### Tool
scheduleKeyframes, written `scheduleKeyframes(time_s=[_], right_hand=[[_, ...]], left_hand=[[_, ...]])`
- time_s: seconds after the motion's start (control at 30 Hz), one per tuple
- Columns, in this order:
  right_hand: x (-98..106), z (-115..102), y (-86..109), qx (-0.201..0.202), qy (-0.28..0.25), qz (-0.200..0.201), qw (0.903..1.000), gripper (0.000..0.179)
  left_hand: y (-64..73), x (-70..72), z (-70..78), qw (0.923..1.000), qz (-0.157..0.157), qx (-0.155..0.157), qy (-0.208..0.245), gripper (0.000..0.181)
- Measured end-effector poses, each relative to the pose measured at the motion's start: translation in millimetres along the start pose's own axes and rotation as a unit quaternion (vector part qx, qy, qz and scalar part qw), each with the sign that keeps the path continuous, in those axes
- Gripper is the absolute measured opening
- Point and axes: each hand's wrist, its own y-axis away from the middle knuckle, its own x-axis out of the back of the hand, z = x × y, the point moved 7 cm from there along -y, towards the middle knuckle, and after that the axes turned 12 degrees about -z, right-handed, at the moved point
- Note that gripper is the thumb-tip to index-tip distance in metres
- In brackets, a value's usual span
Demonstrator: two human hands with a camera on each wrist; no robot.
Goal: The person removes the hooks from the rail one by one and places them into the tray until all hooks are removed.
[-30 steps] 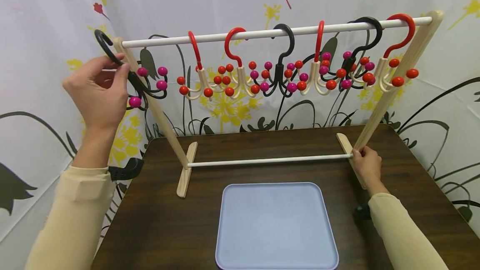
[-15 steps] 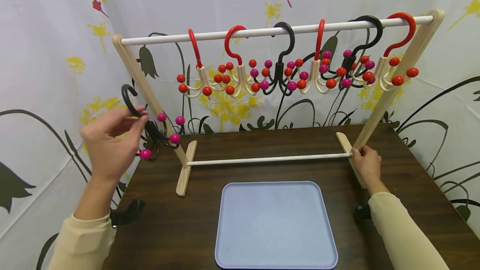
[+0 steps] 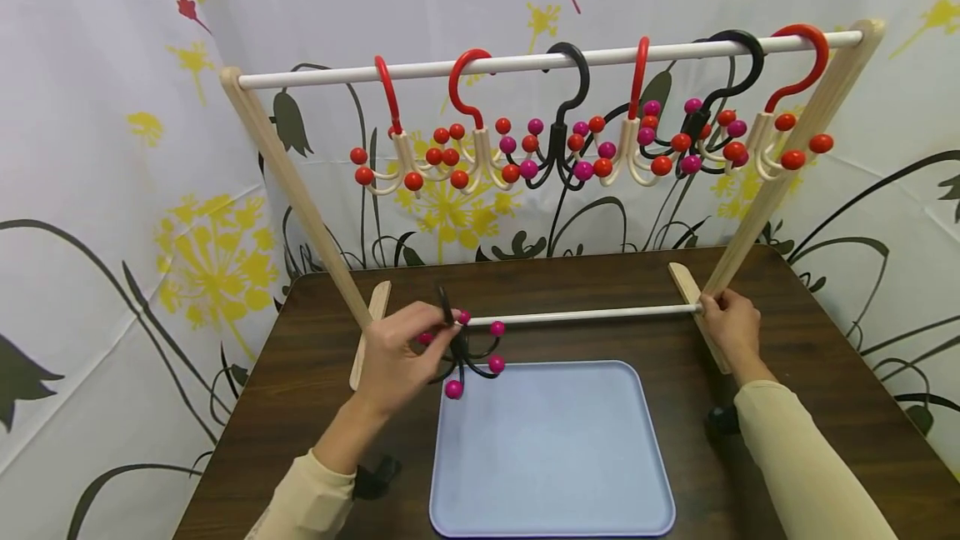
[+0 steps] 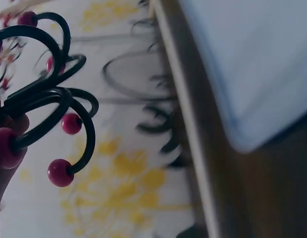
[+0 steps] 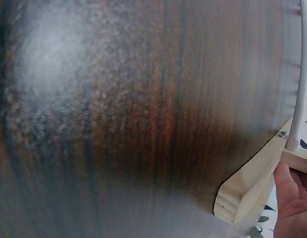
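The tray (image 3: 551, 448) lies at six o'clock; at its ten-o'clock corner, the left hand (image 3: 397, 359) pinches a black hanger (image 3: 461, 348) by its neck, presumably keeping its arms clear; past three, the right hand (image 3: 731, 327) grips the rack (image 3: 757, 227) low, apparently steadying it.

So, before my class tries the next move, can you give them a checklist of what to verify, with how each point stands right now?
1. Black hanger held: ok. The left hand pinches the black hanger near its hook.
2. Rack supported: ok. The right hand holds the rack low on its right upright.
3. Firmness of that hold: cannot tell. Pressure does not show.
4. Other hangers in place: ok. Six hang from the top rail.
5. Black hanger wholly over the tray, should it be set down there: not ok. In the head view it overlaps just the far left corner.
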Motion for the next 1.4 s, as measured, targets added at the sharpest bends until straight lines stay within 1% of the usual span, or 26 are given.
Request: scheduleKeyframes(time_s=[0.13,0.27,0.37,0.5,0.57,0.67,0.8,0.97,1.07,1.27,1.4], right_hand=[[0,1,0.2,-0.005,-0.001,0.004,1.0000,0.029],[0,1,0.2,-0.004,0.004,0.004,1.0000,0.029],[-1,1,0.1,0.000,0.005,0.003,1.0000,0.030],[-2,2,0.0,0.001,0.005,0.002,1.0000,0.030],[-3,2,-0.1,-0.001,0.005,-0.001,1.0000,0.031],[-3,3,-0.4,-0.003,0.003,-0.002,1.0000,0.031],[-3,2,-0.6,-0.007,0.003,-0.001,1.0000,0.031],[-4,0,-1.6,-0.007,0.002,-0.003,1.0000,0.032],[-5,0,-1.2,-0.007,0.001,-0.003,1.0000,0.031],[-2,0,0.0,-0.010,-0.001,0.002,0.9999,0.030],[-2,2,-0.9,-0.014,-0.002,0.002,0.9999,0.031]], left_hand=[[5.2,-37.0,-2.7,0.9987,-0.046,0.023,-0.002,0.013],[7.7,-67.3,-2.4,0.9962,-0.078,0.032,-0.021,0.012],[7.0,-88.5,-0.8,0.9936,-0.096,0.030,-0.050,0.013],[1.3,-114.8,3.9,0.9896,-0.116,0.019,-0.083,0.013],[-2.6,-126.7,6.4,0.9885,-0.124,0.016,-0.086,0.012],[-7.3,-144.9,7.6,0.9868,-0.138,0.023,-0.081,0.012],[-8.7,-167.0,8.7,0.9853,-0.153,0.035,-0.068,0.011],[-8.2,-188.0,11.8,0.9842,-0.160,0.037,-0.066,0.010],[-7.4,-197.3,13.0,0.9833,-0.166,0.035,-0.064,0.009],[-10.8,-207.8,17.6,0.9841,-0.161,0.025,-0.070,0.008],[-14.9,-214.6,21.1,0.9822,-0.167,0.011,-0.085,0.008]])
